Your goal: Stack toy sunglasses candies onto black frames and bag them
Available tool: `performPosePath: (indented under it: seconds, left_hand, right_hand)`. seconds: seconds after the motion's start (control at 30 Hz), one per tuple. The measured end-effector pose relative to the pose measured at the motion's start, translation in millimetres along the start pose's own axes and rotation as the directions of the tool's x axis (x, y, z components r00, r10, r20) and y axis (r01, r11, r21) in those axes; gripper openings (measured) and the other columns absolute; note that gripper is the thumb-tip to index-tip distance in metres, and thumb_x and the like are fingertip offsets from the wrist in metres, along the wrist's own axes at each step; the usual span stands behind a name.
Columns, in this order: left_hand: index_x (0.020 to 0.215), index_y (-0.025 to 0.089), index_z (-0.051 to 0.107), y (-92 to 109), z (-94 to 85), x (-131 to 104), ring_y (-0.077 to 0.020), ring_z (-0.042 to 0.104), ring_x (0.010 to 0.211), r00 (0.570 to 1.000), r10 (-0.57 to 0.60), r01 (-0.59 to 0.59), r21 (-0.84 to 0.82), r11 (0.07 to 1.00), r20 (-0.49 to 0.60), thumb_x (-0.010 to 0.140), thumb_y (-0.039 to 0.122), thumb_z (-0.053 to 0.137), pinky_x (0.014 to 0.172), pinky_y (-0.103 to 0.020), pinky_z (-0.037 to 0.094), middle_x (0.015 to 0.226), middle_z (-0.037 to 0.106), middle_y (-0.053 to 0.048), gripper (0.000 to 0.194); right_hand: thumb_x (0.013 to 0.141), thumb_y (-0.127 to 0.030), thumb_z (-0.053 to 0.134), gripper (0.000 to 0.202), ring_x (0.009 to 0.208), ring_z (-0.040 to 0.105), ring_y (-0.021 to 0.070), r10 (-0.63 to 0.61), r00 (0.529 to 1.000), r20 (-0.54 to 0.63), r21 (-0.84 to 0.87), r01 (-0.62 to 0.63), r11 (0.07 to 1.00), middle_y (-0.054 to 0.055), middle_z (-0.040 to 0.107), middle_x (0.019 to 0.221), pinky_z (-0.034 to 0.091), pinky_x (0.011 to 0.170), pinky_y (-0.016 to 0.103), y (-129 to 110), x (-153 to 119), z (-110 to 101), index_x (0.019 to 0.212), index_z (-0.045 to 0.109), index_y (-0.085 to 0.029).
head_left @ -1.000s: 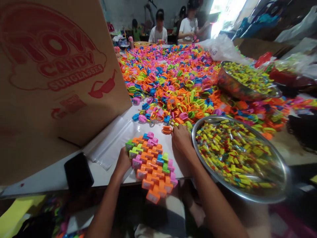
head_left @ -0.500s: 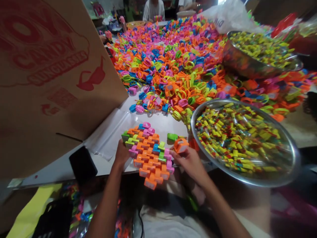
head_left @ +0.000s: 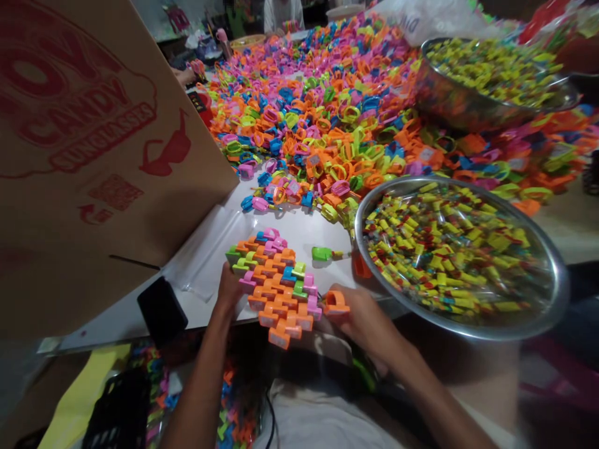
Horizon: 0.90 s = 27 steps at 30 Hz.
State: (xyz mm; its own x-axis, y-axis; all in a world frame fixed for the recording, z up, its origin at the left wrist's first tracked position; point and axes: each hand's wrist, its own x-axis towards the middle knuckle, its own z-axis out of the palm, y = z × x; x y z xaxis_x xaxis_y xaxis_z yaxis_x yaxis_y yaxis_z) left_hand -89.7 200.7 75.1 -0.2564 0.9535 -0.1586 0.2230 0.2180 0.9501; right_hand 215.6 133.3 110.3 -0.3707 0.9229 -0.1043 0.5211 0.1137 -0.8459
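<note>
My left hand (head_left: 230, 290) is closed on the left side of a block of interlocked plastic pieces (head_left: 276, 290), mostly orange with some green, pink and blue. At the block's lower right, my right hand (head_left: 358, 315) pinches a single orange ring-like piece (head_left: 336, 302). That piece is close to the block's edge; whether they touch is unclear. A green piece with a small yellow part (head_left: 322, 254) lies on the white table beyond my right hand. The fingertips of my left hand are hidden behind the block.
A metal bowl of yellow wrapped pieces (head_left: 556, 280) stands right, another bowl (head_left: 449, 93) behind it. A heap of coloured pieces (head_left: 337, 149) covers the far table. A cardboard box (head_left: 178, 212) and black phone (head_left: 161, 310) are left. A person (head_left: 284, 14) sits far back.
My right hand has moved slightly down with the orange piece, which has turned so its opening shows. The block has shifted a little left and up in view. The whole view has moved slightly.
</note>
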Motion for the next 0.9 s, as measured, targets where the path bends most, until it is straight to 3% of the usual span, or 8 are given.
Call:
performPosePath:
  seconds: [0.2, 0.43, 0.53, 0.63, 0.73, 0.8, 0.9]
  left_hand:
    - [0.069, 0.020, 0.062, 2, -1.8, 1, -0.0159, 0.059, 0.067, 0.995, 0.086, -0.085, -0.012, 0.996, 0.059, 0.061, 0.029, 0.072, 0.065, -0.026, 0.053, 0.067, 0.066, 0.001, 0.015]
    - [0.073, 0.017, 0.072, 8, -9.1, 0, -0.0192, 0.068, 0.070, 0.971, 0.153, -0.166, 0.060, 0.984, 0.182, 0.069, 0.025, 0.067, 0.070, -0.029, 0.057, 0.072, 0.074, -0.002, 0.011]
    - [0.092, 0.016, 0.078, 7, -24.9, -12, -0.0226, 0.074, 0.082, 0.950, 0.202, -0.249, 0.184, 0.951, 0.238, 0.078, 0.020, 0.064, 0.078, -0.031, 0.060, 0.086, 0.080, -0.005, 0.020]
    - [0.116, 0.016, 0.075, 1, -46.5, -23, -0.0246, 0.072, 0.110, 0.930, 0.317, -0.367, 0.495, 0.787, 0.186, 0.095, 0.017, 0.055, 0.099, -0.037, 0.057, 0.115, 0.079, -0.011, 0.030]
    - [0.127, 0.014, 0.070, -7, -64.4, -27, -0.0300, 0.060, 0.130, 0.922, 0.366, -0.344, 0.708, 0.617, 0.129, 0.100, 0.021, 0.058, 0.116, -0.046, 0.046, 0.136, 0.070, -0.016, 0.030]
    - [0.130, 0.013, 0.067, -11, -69.6, -26, -0.0343, 0.058, 0.130, 0.925, 0.358, -0.309, 0.797, 0.519, 0.125, 0.100, 0.024, 0.063, 0.113, -0.051, 0.047, 0.141, 0.066, -0.019, 0.033]
    - [0.127, 0.014, 0.068, -15, -68.7, -21, -0.0353, 0.061, 0.122, 0.927, 0.349, -0.273, 0.884, 0.379, 0.137, 0.105, 0.020, 0.052, 0.102, -0.052, 0.051, 0.135, 0.067, -0.018, 0.028]
  right_hand:
    - [0.093, -0.021, 0.060, 0.005, 0.077, 0.071, 0.0220, -0.008, 1.000, 0.022, -0.091, 0.010, 0.996, 0.005, 0.076, 0.087, 0.040, 0.064, 0.026, -13, 6, 10, 0.089, 0.061, -0.023]
    - [0.088, -0.017, 0.055, 0.016, 0.082, 0.073, 0.0272, -0.074, 0.996, -0.054, -0.163, 0.065, 0.984, 0.008, 0.078, 0.087, 0.048, 0.069, 0.030, -4, 8, 20, 0.095, 0.069, -0.023]
    - [0.088, -0.027, 0.058, 0.020, 0.084, 0.076, 0.0315, -0.069, 0.992, -0.110, -0.160, 0.051, 0.986, 0.011, 0.080, 0.091, 0.052, 0.069, 0.034, 6, 6, 25, 0.102, 0.073, -0.024]
    - [0.091, -0.041, 0.061, 0.028, 0.091, 0.078, 0.0334, -0.092, 0.992, -0.082, -0.074, 0.086, 0.994, 0.012, 0.082, 0.104, 0.058, 0.072, 0.036, 15, 3, 32, 0.111, 0.074, -0.026]
    - [0.094, -0.044, 0.058, 0.038, 0.102, 0.078, 0.0327, -0.097, 0.989, -0.112, -0.034, 0.094, 0.995, 0.012, 0.080, 0.118, 0.061, 0.082, 0.038, 23, -3, 42, 0.123, 0.071, -0.024]
    - [0.095, -0.042, 0.055, 0.041, 0.106, 0.077, 0.0315, -0.092, 0.985, -0.147, -0.036, 0.087, 0.996, 0.012, 0.079, 0.123, 0.062, 0.084, 0.038, 31, -7, 49, 0.129, 0.069, -0.022]
    - [0.097, -0.044, 0.054, 0.040, 0.097, 0.079, 0.0288, -0.051, 0.982, -0.183, 0.000, 0.051, 0.999, 0.011, 0.080, 0.119, 0.063, 0.079, 0.035, 46, -14, 57, 0.128, 0.069, -0.023]
